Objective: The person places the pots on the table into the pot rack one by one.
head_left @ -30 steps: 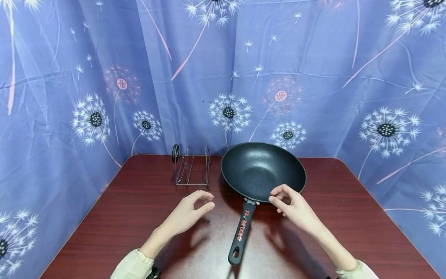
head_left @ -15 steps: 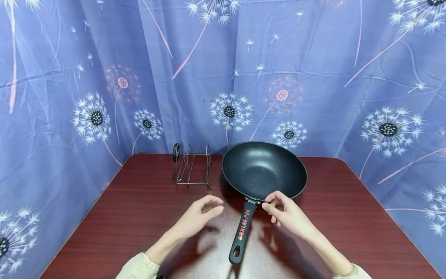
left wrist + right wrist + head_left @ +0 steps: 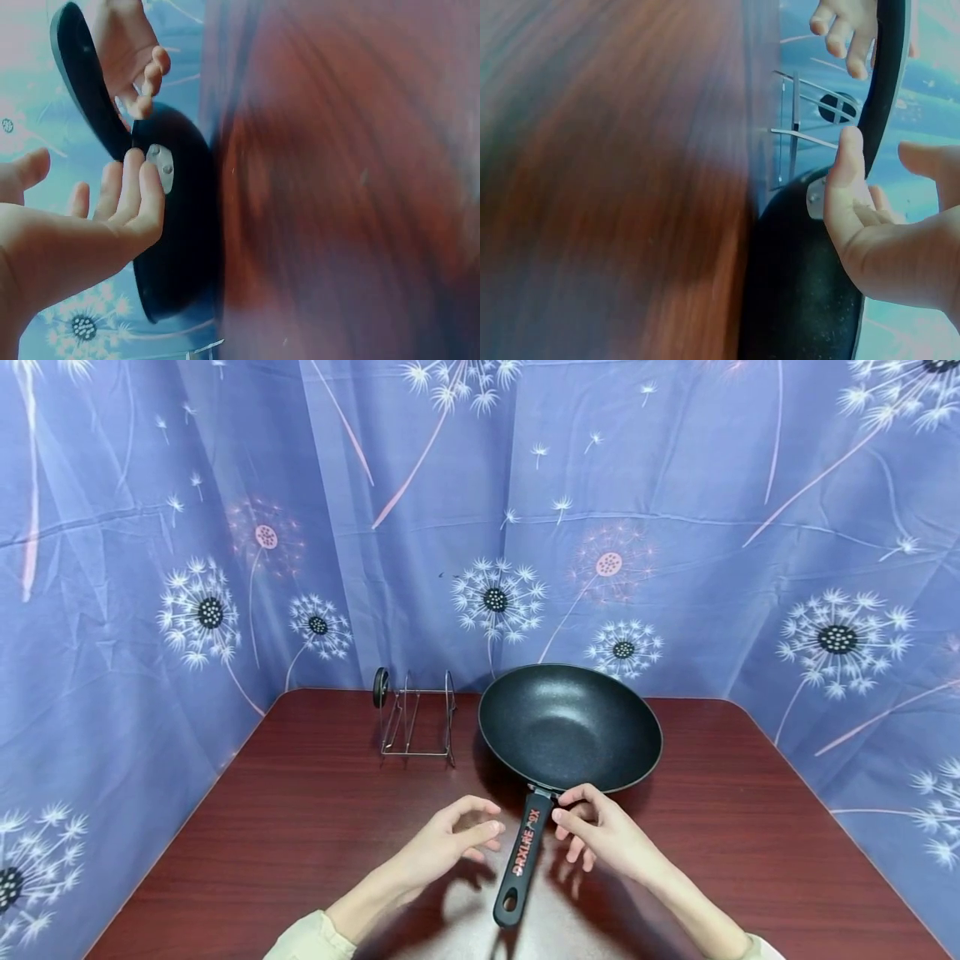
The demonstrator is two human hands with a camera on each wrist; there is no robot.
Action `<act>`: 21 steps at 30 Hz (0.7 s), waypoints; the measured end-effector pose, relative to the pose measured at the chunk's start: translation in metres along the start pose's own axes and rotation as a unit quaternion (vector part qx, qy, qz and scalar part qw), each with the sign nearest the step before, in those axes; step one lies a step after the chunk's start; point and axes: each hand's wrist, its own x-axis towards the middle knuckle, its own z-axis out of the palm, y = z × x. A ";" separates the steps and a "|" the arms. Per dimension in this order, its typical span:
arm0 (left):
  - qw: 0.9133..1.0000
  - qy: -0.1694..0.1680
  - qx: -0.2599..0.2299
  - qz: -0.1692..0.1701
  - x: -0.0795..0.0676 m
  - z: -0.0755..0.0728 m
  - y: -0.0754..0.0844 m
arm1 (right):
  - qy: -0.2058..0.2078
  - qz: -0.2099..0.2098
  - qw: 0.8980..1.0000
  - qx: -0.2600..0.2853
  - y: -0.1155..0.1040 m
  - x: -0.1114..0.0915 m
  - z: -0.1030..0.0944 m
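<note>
A black wok sits on the table, its inside facing up and its long black handle pointing toward me. Left of the handle is my left hand, thumb and fingers apart with nothing between them. My right hand hovers at the handle's right side, near where it joins the wok, fingers loosely bent and holding nothing; whether a fingertip touches the handle I cannot tell. Both wrist views show the handle rising from the wok between the hands, with a riveted metal bracket at its base.
A wire rack with a round black knob-like disc stands at the back left, close beside the wok. The dark red wooden table ends at a blue dandelion-print curtain behind and on both sides.
Both hands have moved inward and nearer to me, closing in on the handle from either side. The right hand has left the wok's rim area. Wok and rack have stayed in place.
</note>
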 end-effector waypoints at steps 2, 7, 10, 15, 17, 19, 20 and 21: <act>1.000 -0.015 -0.022 -0.009 -0.001 0.004 -0.001 | -0.002 0.009 1.000 0.013 0.001 0.000 0.003; 0.996 -0.038 -0.082 -0.027 -0.004 0.015 -0.002 | -0.004 0.020 0.999 0.031 0.003 0.001 0.008; 0.992 -0.049 -0.107 -0.040 -0.007 0.021 -0.003 | -0.011 0.026 0.999 0.046 0.003 0.000 0.010; 0.987 -0.056 -0.143 -0.056 -0.010 0.029 -0.003 | -0.030 0.042 0.996 0.078 0.002 -0.001 0.014; 0.984 -0.053 -0.157 -0.059 -0.011 0.032 -0.003 | -0.037 0.049 0.994 0.090 0.002 0.000 0.015; 0.983 -0.052 -0.167 -0.059 -0.011 0.035 -0.003 | -0.040 0.056 0.993 0.098 0.002 0.000 0.016; 0.982 -0.052 -0.172 -0.060 -0.011 0.037 -0.004 | -0.042 0.059 0.992 0.101 0.002 0.001 0.017; 0.981 -0.053 -0.176 -0.059 -0.010 0.039 -0.004 | -0.043 0.061 0.992 0.104 0.003 0.001 0.019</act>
